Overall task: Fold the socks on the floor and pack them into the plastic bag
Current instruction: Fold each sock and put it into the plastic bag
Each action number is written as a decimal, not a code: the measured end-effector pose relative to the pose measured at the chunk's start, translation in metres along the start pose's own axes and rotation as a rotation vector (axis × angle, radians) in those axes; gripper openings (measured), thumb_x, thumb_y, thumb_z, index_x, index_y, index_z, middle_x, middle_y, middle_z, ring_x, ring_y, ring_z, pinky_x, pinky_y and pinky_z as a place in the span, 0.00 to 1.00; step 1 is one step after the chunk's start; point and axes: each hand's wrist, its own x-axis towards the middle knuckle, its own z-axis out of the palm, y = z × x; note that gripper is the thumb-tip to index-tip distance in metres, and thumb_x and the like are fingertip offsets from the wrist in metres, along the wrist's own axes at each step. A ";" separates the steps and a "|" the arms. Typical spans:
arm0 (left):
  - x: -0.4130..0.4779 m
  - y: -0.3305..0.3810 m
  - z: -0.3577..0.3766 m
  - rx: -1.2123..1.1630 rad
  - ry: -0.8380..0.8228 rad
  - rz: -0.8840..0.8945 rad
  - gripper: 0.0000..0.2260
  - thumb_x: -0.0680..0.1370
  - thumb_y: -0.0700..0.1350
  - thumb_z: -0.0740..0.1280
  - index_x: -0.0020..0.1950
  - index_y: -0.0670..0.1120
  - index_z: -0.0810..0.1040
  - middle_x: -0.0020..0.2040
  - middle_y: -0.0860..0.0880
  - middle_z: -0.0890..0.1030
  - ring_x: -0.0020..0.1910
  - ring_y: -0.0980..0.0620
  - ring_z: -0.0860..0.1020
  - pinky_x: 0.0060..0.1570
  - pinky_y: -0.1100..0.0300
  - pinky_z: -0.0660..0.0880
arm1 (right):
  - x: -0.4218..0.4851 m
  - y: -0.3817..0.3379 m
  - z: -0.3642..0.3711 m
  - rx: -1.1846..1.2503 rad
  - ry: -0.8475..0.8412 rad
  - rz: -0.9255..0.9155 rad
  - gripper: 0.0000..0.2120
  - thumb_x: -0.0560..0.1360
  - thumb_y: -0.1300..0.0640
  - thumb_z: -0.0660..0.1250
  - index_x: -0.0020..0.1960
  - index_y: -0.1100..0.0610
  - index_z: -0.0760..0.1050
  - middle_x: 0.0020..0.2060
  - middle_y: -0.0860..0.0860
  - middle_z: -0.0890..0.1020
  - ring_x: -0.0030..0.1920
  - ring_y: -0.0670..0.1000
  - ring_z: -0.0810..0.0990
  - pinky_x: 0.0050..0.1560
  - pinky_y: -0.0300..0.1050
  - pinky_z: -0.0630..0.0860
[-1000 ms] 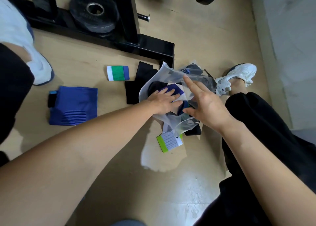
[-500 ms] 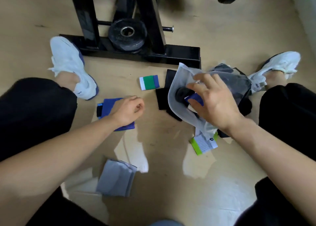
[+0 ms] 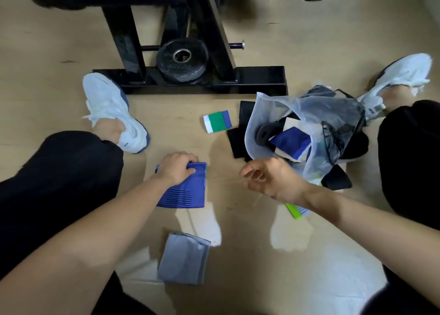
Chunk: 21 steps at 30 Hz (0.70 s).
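Under the left hand (image 3: pixel 177 168), on the floor (image 3: pixel 71 41), a folded blue sock (image 3: pixel 185 193) is being gripped, the fingers curling over its far edge and the thumb lying on top. 1 second ago this hand was reaching into the mouth of the plastic bag (image 3: pixel 252 124), setting down a packed sock (image 3: pixel 291 141); 0.5 seconds ago it was arriving over the blue one. The right hand (image 3: pixel 273 179), which was holding the bag's mouth open through both of those moments, is now hanging free just in front of it, fingers loosely curled and holding nothing.

That is probably closing 1 packing cycle and starting the next. With both hands off the bag, its mouth will likely need lifting again before the blue sock goes in.

The blue sock is lying as a flat rectangle with a band of dark ribbed stripes toward the wrist end. The bag, just beyond the right hand, is sitting crumpled and translucent, its mouth facing the hands, with the packed sock, blue and white, and a dark one showing inside.

3 more lots are waiting:
- a grey sock (image 3: pixel 183 258), folded, nearer the person than the left hand;
- a striped sock (image 3: pixel 217 122), green, white and blue, beyond and between the hands;
- black socks (image 3: pixel 235 143), partly under the bag's mouth.
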 end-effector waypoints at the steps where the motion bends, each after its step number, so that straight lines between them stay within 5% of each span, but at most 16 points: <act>1: -0.003 0.005 -0.004 -0.049 -0.039 0.029 0.07 0.76 0.48 0.72 0.53 0.56 0.80 0.51 0.54 0.81 0.54 0.47 0.79 0.52 0.55 0.74 | 0.001 0.001 0.000 0.021 0.005 0.022 0.10 0.71 0.58 0.76 0.52 0.51 0.82 0.43 0.46 0.82 0.44 0.49 0.80 0.50 0.43 0.78; 6: -0.030 0.048 -0.047 -0.242 -0.098 0.176 0.07 0.75 0.45 0.75 0.47 0.52 0.78 0.42 0.54 0.79 0.42 0.49 0.77 0.45 0.54 0.74 | 0.004 0.001 0.002 0.087 -0.037 0.095 0.28 0.70 0.51 0.78 0.68 0.49 0.74 0.59 0.45 0.79 0.54 0.46 0.78 0.50 0.31 0.73; 9: -0.055 0.073 -0.078 -0.450 -0.091 0.243 0.08 0.74 0.42 0.77 0.46 0.49 0.79 0.39 0.51 0.77 0.38 0.52 0.74 0.42 0.59 0.73 | -0.004 -0.005 0.001 0.113 -0.109 0.057 0.33 0.71 0.51 0.78 0.72 0.49 0.69 0.64 0.43 0.76 0.62 0.43 0.74 0.58 0.32 0.70; 16: -0.112 0.094 -0.139 -0.872 0.072 0.183 0.08 0.73 0.43 0.77 0.44 0.47 0.79 0.39 0.51 0.79 0.40 0.54 0.75 0.43 0.65 0.72 | -0.019 -0.005 -0.011 -0.027 -0.083 -0.042 0.10 0.69 0.48 0.76 0.45 0.49 0.77 0.43 0.49 0.82 0.46 0.53 0.79 0.55 0.52 0.75; 19: -0.122 0.084 -0.144 -0.921 0.195 0.008 0.05 0.78 0.42 0.73 0.49 0.42 0.79 0.44 0.40 0.81 0.44 0.50 0.77 0.48 0.56 0.73 | -0.032 -0.011 -0.023 0.111 -0.113 -0.078 0.06 0.73 0.57 0.75 0.42 0.53 0.78 0.37 0.52 0.80 0.38 0.51 0.76 0.46 0.50 0.73; 21: -0.120 0.074 -0.140 -0.855 0.211 -0.107 0.09 0.77 0.45 0.74 0.50 0.41 0.79 0.43 0.42 0.79 0.43 0.49 0.76 0.48 0.54 0.72 | -0.040 -0.015 -0.033 0.116 -0.098 -0.105 0.09 0.74 0.60 0.74 0.40 0.50 0.76 0.34 0.50 0.78 0.36 0.45 0.73 0.43 0.45 0.71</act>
